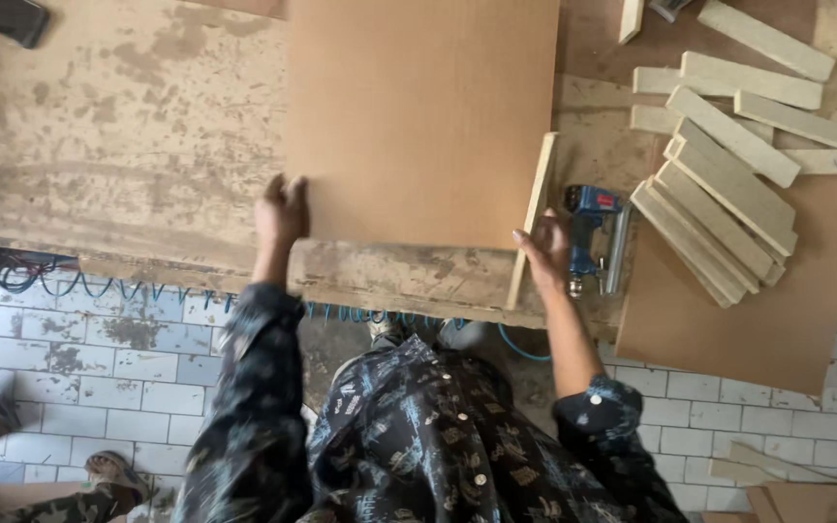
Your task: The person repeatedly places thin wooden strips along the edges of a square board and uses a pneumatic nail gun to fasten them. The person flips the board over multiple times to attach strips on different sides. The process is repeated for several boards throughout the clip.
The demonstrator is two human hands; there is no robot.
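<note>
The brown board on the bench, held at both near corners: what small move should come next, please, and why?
Probably a small nudge of the wooden strip flush against the brown board. The right hand sits at the strip's near end, which angles away from the board's right edge, while the left hand steadies the near-left corner. The blue nail gun lies just beside the right hand.

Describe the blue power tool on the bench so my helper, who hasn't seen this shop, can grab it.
On the stained wooden workbench, look just right of the large smooth brown board, beside the person's right hand. The blue nail gun lies there, left of the pale wooden slats; it is the only blue-and-metal thing among bare wood.
</note>
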